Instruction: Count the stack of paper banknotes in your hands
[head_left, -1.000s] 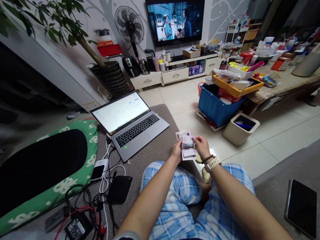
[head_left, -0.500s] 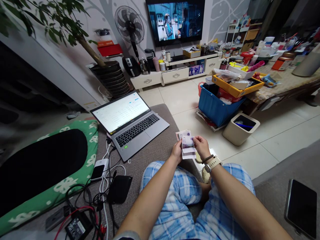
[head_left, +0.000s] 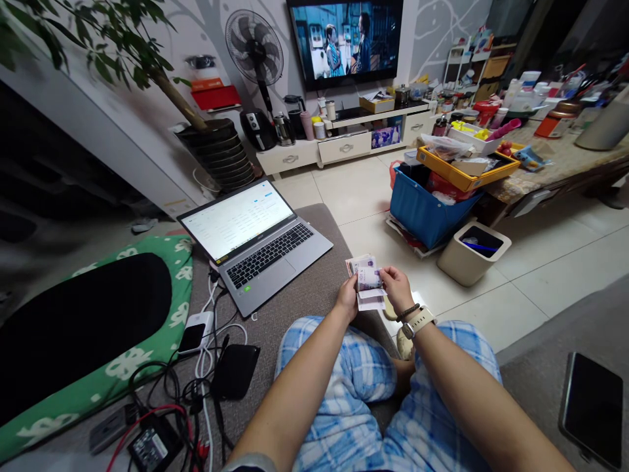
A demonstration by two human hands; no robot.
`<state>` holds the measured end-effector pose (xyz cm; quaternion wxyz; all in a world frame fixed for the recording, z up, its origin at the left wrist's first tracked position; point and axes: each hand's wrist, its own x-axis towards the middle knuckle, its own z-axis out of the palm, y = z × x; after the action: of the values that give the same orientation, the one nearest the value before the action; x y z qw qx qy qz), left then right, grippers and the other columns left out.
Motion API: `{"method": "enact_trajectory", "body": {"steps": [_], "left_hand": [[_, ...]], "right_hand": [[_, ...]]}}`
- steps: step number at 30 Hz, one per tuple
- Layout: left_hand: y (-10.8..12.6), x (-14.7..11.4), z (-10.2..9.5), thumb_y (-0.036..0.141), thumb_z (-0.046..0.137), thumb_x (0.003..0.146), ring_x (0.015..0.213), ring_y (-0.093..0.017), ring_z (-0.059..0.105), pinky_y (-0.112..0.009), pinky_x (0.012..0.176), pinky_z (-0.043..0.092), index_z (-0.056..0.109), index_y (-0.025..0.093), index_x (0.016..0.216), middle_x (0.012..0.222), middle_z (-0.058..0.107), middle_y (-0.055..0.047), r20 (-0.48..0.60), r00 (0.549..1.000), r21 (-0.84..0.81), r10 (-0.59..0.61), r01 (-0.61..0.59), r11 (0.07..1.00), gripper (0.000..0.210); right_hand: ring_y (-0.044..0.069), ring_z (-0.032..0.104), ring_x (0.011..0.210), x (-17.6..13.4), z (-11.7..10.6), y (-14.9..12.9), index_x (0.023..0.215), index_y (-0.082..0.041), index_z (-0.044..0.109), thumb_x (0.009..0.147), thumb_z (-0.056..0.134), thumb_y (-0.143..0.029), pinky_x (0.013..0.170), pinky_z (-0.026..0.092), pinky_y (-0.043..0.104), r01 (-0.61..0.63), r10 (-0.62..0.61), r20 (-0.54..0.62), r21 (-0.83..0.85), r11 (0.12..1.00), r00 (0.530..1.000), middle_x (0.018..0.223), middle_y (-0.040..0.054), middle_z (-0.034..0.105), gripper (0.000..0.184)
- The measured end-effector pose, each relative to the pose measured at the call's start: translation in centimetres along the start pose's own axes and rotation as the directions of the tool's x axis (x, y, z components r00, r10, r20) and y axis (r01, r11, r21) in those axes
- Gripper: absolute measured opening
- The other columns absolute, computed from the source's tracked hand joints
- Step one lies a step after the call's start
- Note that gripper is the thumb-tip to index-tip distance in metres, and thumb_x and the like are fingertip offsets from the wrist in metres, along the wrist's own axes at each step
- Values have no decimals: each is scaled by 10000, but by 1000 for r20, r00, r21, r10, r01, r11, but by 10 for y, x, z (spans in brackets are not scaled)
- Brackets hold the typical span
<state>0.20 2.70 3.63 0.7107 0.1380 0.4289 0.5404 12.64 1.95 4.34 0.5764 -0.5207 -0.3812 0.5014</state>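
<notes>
Several purplish banknotes (head_left: pixel 368 279) are held out in front of my knees, overlapping, with a reddish-edged one behind them at the upper left. My left hand (head_left: pixel 348 296) is closed on their left side, thumb across the notes. My right hand (head_left: pixel 396 286) pinches the right edge of the front note between thumb and fingers. A pale strip of folded or overlapping paper shows under the front note. A watch (head_left: pixel 419 322) and a dark bracelet are on my right wrist. Beyond my left hand, an open laptop (head_left: pixel 280 269) rests on the brown sofa seat.
Tangled cables and a black adapter (head_left: pixel 154 446) lie at lower left, near a black pouch (head_left: pixel 236 372). A phone (head_left: pixel 592 410) lies at right. On the tiled floor stand a beige bin (head_left: pixel 462 269) and a blue crate (head_left: pixel 425 206), beside a cluttered table (head_left: pixel 560 167).
Both hands stay nearly in place. The banknotes have shifted slightly, the lower edge of the pale part sitting a little higher. The television picture has changed a little.
</notes>
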Motion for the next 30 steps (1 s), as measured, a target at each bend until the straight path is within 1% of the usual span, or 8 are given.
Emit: {"method": "enact_trajectory", "body": {"steps": [9,13,16,18,21,25,27,30], "left_hand": [[1,0,0,276,649,837,907,-285,748,-410,887,576,707,104,937,886,775,-126,12,1000,-2,-7,7,1000,207],[2,-2,-1,282,657,833,900,-291,749,-415,891,574,710,98,928,893,773,-144,40,999,17,-19,19,1000,213],[4,-3,-1,266,648,841,866,-280,751,-412,880,578,710,109,903,866,773,-132,26,1000,46,-16,15,999,180],[4,-4,0,237,644,838,842,-269,751,-400,873,579,709,110,886,848,772,-125,9,1000,50,-7,7,999,151],[4,-5,1,191,657,811,834,-266,749,-402,870,578,707,102,889,840,771,-121,-2,1000,39,1,-1,999,128],[3,-4,0,142,733,713,828,-278,749,-420,874,574,700,95,894,839,768,-124,12,1000,32,-4,4,999,190],[1,-3,-2,119,758,672,820,-278,750,-422,877,571,696,92,894,830,765,-124,28,1000,35,1,-2,999,232],[0,-3,-3,97,761,653,821,-276,751,-422,876,572,690,98,884,811,763,-115,38,999,53,-3,1,999,242]], "right_hand": [[155,479,570,-2,1,-6,668,-216,576,692,674,-584,561,371,292,-9,9,4,-44,999,1000,591,-15,554,381],[172,504,542,-4,2,-10,702,-219,598,731,636,-584,564,388,303,-39,39,45,-4,999,998,530,-9,568,368],[169,504,520,-4,2,-9,693,-214,603,723,668,-575,554,393,303,-34,33,51,17,999,998,506,-13,563,368],[167,509,527,-4,1,-8,683,-213,595,704,697,-577,566,408,305,-16,16,27,-1,1000,999,518,-15,564,378],[174,531,575,-2,-2,-4,695,-220,586,678,729,-574,586,423,302,4,-11,-62,-106,994,998,576,-9,586,382],[186,560,648,1,-6,-1,762,-230,599,663,747,-551,594,432,289,0,-36,-165,-218,976,986,652,-6,614,368],[190,569,668,2,-7,1,772,-229,604,671,737,-545,601,436,288,-1,-39,-169,-227,974,985,665,-4,620,357],[195,568,671,2,-6,3,712,-228,598,701,696,-552,599,430,292,6,-38,-133,-230,973,990,658,7,626,339]]}}
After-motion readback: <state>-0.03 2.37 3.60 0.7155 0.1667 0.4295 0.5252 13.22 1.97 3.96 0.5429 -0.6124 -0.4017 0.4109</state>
